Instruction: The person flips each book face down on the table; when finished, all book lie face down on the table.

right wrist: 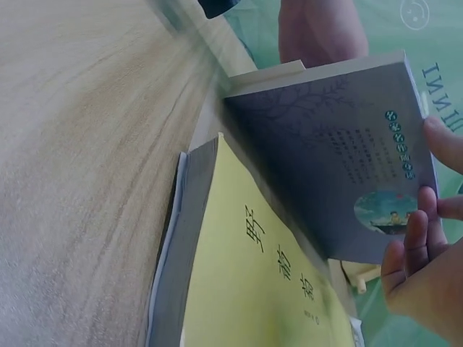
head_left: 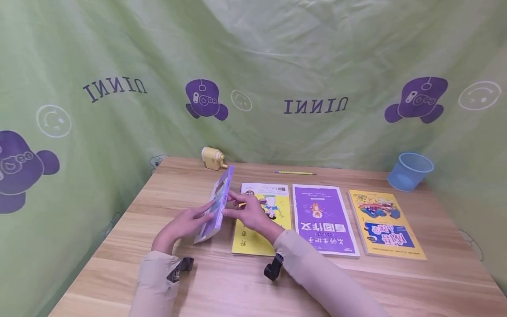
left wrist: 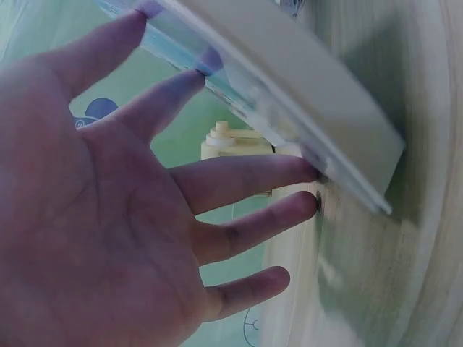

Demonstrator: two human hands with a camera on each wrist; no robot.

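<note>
Right grip [head_left: 252, 214] pinching purple book [head_left: 219, 194] | left grip [head_left: 183, 225] straight-fingered against it | wood-grain table [head_left: 233, 281] | green curtain [head_left: 277, 57] behind

My left hand [head_left: 184, 223] spreads its fingers [left wrist: 246, 179] nearly straight, the sleeved left forearm [head_left: 153, 284] extended forward. My right hand [head_left: 251, 214] pinches with bent fingers [right wrist: 417, 244] and thumb [right wrist: 446, 147], its sleeved right forearm [head_left: 326, 275] slanting inward from the right.

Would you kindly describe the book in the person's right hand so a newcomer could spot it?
On the wooden table, find the row of three books. Just left of it, the right hand grips a book with a purple spine. It alone is tilted up; its neighbours lie flat.
</note>
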